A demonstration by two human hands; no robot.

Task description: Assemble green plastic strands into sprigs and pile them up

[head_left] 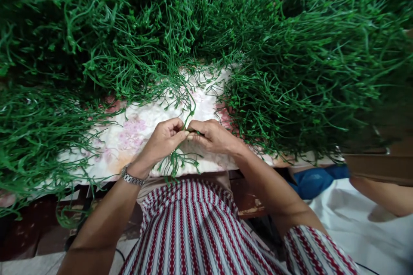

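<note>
My left hand (pixel 168 136) and my right hand (pixel 211 136) meet over the middle of the cloth, fingertips pinched together. Between them is a green plastic-looking stem (pixel 190 114), part of which rises away from me above the fingers. Below the hands, a small spray of thin green sprigs (pixel 177 164) hangs toward the table's near edge. Both hands are closed on the stem, and my fingers hide the spot where its pieces meet. The nearest loose green sprigs (pixel 174 94) lie just beyond my hands.
Large heaps of green artificial-looking foliage stand at the back (pixel 129 21), on the right (pixel 309 77) and at the left (pixel 38 133). A floral cloth (pixel 134 131) covers the table. At the right, another person's arm (pixel 383 193) shows near a cardboard box (pixel 380 167).
</note>
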